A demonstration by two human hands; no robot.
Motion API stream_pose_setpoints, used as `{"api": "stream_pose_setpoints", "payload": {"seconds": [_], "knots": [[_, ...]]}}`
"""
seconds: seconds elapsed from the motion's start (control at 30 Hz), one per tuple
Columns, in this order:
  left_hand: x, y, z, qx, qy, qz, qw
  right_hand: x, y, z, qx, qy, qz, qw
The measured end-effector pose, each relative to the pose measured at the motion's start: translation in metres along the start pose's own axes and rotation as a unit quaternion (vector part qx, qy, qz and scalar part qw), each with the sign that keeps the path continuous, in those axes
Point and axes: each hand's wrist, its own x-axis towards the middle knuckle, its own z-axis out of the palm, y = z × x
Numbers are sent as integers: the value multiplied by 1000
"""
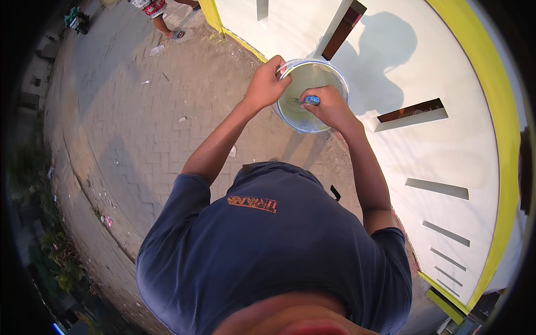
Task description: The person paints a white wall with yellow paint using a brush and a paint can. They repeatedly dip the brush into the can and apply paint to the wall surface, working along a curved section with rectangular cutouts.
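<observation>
A round plastic bucket (289,121) is held up in front of me, with paint smears along its rim and pale, cloudy liquid inside. My left hand (270,81) grips the bucket at its upper left rim, where the white handle passes. Inside the bucket's mouth, my right hand (328,104) is closed around the blue handle of a brush-like tool (310,100). The tool's far end points left over the liquid and is hard to make out. Whether it touches the liquid, I cannot tell.
Close on my right runs a white wall (448,146) with narrow slots and yellow trim (504,167). Block paving (150,104) lies to the left, with scattered litter. A person's leg (161,26) shows at the top. Farther off is a motorcycle (78,21). Plants (65,268) line the left edge.
</observation>
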Motion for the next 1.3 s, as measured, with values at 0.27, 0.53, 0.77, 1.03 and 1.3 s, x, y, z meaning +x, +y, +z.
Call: {"api": "stream_pose_setpoints", "payload": {"seconds": [0.27, 0.53, 0.77, 1.03, 1.3], "knots": [[-19, -8, 9, -74, 50, -99, 991, -3, 1, 1, -14, 7, 25, 1000], [-17, -6, 11, -42, 29, -111, 992, -3, 5, 3, 26, 5, 37, 999], [0, -13, 33, -57, -2, -93, 994, -17, 15, 2, 28, 51, 47, 997], [24, -13, 127, -118, -107, -60, 985, -116, 57, -17, 214, 378, 213, 875], [18, -14, 271, -94, -236, -27, 967, -263, 108, -24, 531, 707, 154, 440]]}}
